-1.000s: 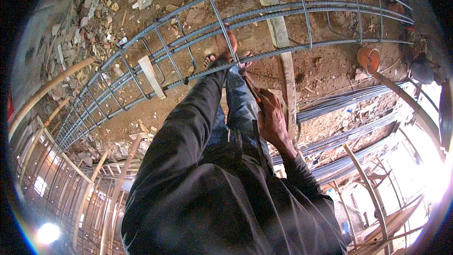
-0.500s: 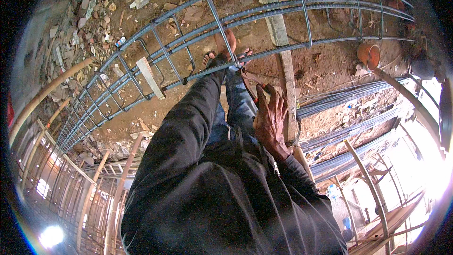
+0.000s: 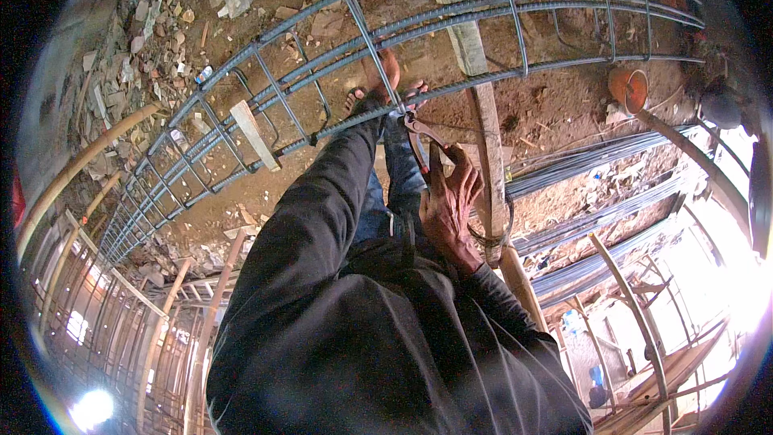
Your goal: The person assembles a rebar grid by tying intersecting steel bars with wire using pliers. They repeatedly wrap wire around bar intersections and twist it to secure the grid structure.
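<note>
In my right hand [image 3: 453, 213] is a pair of pincers [image 3: 418, 143] with reddish handles, and my fingers are closed round them. The pincer jaws meet the near bar of a long steel rebar cage [image 3: 354, 122], where a stirrup [image 3: 366, 32] crosses it. A wire tie at that joint is too small to make out. My left arm, in a dark sleeve, reaches to the cage, and my left hand [image 3: 386, 71] is beside the same stirrup, partly behind the bars. Its fingers do not show clearly. My feet stand on the dirt below the cage.
A wooden plank [image 3: 485, 137] passes under the cage, and a short wood piece [image 3: 255, 135] leans against the bars. Bundles of loose rebar [image 3: 588, 159] lie at right, near an orange bucket [image 3: 628, 90]. Rubble [image 3: 161, 32] covers the far left ground. Bamboo poles [image 3: 84, 153] stand around.
My right hand has shifted slightly left, and the pincers have turned so their jaws show more plainly at the joint. My left hand stays in nearly the same place.
</note>
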The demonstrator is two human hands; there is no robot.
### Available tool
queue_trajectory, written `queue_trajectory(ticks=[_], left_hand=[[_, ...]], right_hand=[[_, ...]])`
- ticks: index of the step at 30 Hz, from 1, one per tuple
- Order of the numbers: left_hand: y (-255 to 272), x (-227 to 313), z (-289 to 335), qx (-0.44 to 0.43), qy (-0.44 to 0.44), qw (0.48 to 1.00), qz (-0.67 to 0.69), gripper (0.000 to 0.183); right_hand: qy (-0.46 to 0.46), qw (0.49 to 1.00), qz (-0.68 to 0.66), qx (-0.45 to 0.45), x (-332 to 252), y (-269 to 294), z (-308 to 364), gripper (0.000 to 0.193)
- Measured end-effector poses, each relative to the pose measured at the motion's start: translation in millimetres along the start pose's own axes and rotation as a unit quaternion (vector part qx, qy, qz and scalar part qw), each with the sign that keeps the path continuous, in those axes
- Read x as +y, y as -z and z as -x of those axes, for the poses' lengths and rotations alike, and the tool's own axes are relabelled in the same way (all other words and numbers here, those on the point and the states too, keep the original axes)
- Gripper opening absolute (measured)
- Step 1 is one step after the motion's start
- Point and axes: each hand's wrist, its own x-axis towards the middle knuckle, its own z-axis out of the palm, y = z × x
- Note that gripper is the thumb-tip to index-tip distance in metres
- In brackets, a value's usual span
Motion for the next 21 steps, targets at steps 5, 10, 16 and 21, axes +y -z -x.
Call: queue_trajectory(ticks=[5,10,16,21], left_hand=[[16,13,13,0.017,-0.022,0.999,0.024,0.042],[21,19,15,0.104,-0.153,0.98,-0.072,0.045],[21,17,8,0.138,-0.199,0.96,-0.143,0.049],[12,17,5,0.089,-0.154,0.963,-0.203,0.054]], right_hand=[[0.013,0.999,0.027,0.022,1,-2,-1,0.067],[0.034,0.999,0.019,-0.008,16,-8,2,0.071],[-0.001,0.984,-0.152,-0.095,27,2,-7,0.052],[0.032,0.974,-0.177,-0.136,38,4,-19,0.031]])
